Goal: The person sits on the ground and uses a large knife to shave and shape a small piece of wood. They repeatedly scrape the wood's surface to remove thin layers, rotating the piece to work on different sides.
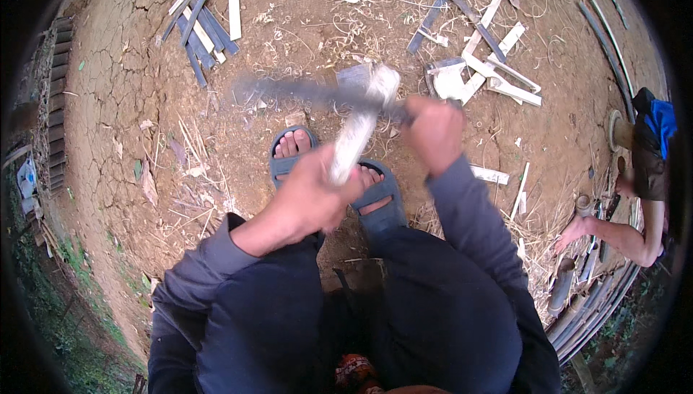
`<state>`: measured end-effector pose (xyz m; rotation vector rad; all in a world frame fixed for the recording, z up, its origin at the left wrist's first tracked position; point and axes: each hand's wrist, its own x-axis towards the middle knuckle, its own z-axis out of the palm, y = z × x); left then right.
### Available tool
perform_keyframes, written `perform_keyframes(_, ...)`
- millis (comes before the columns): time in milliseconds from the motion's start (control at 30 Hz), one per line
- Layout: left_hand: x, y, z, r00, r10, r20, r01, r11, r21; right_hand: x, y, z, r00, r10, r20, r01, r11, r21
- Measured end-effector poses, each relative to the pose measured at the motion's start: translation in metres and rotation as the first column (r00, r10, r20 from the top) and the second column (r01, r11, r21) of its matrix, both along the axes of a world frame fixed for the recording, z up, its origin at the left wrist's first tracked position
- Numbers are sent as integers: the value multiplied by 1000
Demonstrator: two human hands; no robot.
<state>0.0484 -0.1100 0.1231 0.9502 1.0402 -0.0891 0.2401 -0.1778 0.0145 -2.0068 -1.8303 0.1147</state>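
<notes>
Head view: your left hand (314, 190) grasps a pale wooden piece (356, 137); your right hand (436, 130) clutches a blurred long-bladed knife (312, 93) across it, contact unclear.

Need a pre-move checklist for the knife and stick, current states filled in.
1. Right hand closed on the knife handle: ok.
2. Left hand gripping the stick: ok, at its near end.
3. Left hand clear of the blade: ok, the blade crosses the stick nearer its far end.
4. Cutting edge direction: cannot tell, blade is blurred.
5. Feet protected: not ok, toes bare in open sandals, close to the stick.
6. Co-worker's hand apart from the knife: ok, off to the right.
</notes>
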Motion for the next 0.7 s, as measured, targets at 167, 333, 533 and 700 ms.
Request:
perform_keyframes(167, -6, 2, -18, 999, 27, -35, -27, 1000, -9, -16, -1, 12, 989, -130, -76, 115, 978, -177)
perform_keyframes(333, -7, 7, -7, 999, -36, 6, 35, 993, 109, 36, 11, -2, 966, -256, 18, 252, 931, -263)
perform_keyframes(533, -8, 3, -11, 1000, 24, -4, -24, 999, -43, -4, 2, 11, 995, -61, -77, 59, 998, -36)
perform_keyframes(700, -9, 3, -9, 998, -25, 57, 24, 999, 30, 60, -5, -20, 945, -326, 19, 323, 924, -204)
